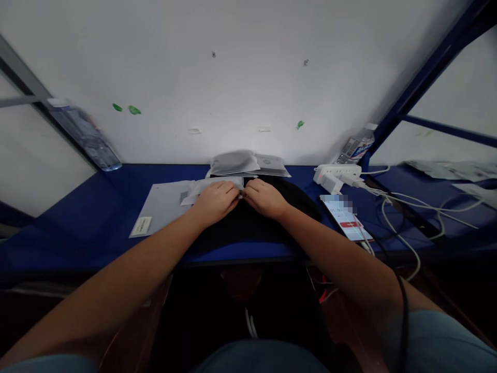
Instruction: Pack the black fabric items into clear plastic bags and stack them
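Note:
Over a heap of black cloth, both my hands meet with their fingertips almost touching. My left hand is closed, its thumb and fingers pinched together at the cloth's upper edge. Facing it, my right hand is curled the same way. Whatever sits between the fingertips is small and hidden, so I cannot tell what it is. Just behind my left hand lies a translucent white plastic bag, partly on a flat grey-white packet with a label. More pale plastic bags rest against the wall behind my hands.
A lit phone with a cable lies on the blue desk at right. Beyond it are a white power strip, tangled white cables and a bottle. A clear bottle leans at left.

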The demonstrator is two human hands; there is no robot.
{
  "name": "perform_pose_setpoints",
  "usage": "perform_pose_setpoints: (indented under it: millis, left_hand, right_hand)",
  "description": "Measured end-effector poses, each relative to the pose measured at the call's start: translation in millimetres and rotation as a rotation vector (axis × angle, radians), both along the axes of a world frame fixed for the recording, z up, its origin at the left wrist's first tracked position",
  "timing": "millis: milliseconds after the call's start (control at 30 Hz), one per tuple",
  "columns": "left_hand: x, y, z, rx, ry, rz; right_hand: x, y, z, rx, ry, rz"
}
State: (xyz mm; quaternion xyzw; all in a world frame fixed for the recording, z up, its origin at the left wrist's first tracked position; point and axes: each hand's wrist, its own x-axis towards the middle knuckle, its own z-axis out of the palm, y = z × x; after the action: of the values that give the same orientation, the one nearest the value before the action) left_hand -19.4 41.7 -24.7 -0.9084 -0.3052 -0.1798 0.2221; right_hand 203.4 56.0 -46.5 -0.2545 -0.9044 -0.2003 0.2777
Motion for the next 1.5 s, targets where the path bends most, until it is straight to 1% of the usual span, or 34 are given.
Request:
perform_pose_setpoints:
  millis: [133, 233, 333, 500, 567, 667, 800, 933, 1033, 1167, 1233, 1367, 1500]
  left_hand:
    - [4.8, -2.5, -0.1, -0.027, 0.037, 0.074]
    - [10.4, -4.9, 1.3, -0.055, 0.069, 0.171]
    - [16.5, -6.8, 2.8, -0.116, 0.09, 0.26]
    - [22.7, -9.0, 4.6, -0.207, 0.114, 0.343]
    - [22.6, -9.2, 5.5, -0.229, 0.114, 0.357]
    - [20.8, -9.1, 6.8, -0.251, 0.108, 0.341]
    - [19.6, -9.0, 6.8, -0.268, 0.101, 0.321]
    - [18.9, -8.7, 5.6, -0.279, 0.087, 0.324]
    - [15.6, -7.6, 6.1, -0.29, 0.052, 0.288]
    - [9.0, -4.7, 6.9, -0.31, -0.018, 0.161]
    - [6.3, -3.0, 6.0, -0.308, -0.043, 0.116]
    - [3.8, -1.5, 3.2, -0.258, -0.091, 0.09]
    - [4.6, -3.7, 2.7, -0.215, -0.045, 0.094]
  right_hand:
    - [-1.7, 0.2, -1.1, 0.02, -0.043, -0.017]
    - [-2.9, 0.0, -2.5, 0.033, -0.06, -0.042]
    - [-3.8, -0.4, -2.9, 0.056, -0.071, -0.057]
    - [-4.8, -1.4, -1.7, 0.038, -0.101, -0.039]
    - [-5.0, -1.3, -1.9, 0.019, -0.102, -0.022]
    - [-5.3, -0.3, -4.1, -0.021, -0.044, -0.007]
    - [-5.0, 2.1, -7.8, -0.12, 0.078, 0.007]
    - [-4.5, 3.2, -9.1, -0.188, 0.101, 0.008]
    - [-4.7, 1.4, -8.1, -0.171, 0.053, -0.006]
    - [-5.3, -4.2, -3.5, -0.106, -0.064, -0.039]
    - [-5.4, -6.8, -1.0, -0.1, -0.105, -0.051]
    - [-4.8, -7.3, -0.7, -0.129, -0.072, -0.071]
    - [-3.7, -3.5, -5.6, -0.079, -0.017, -0.065]
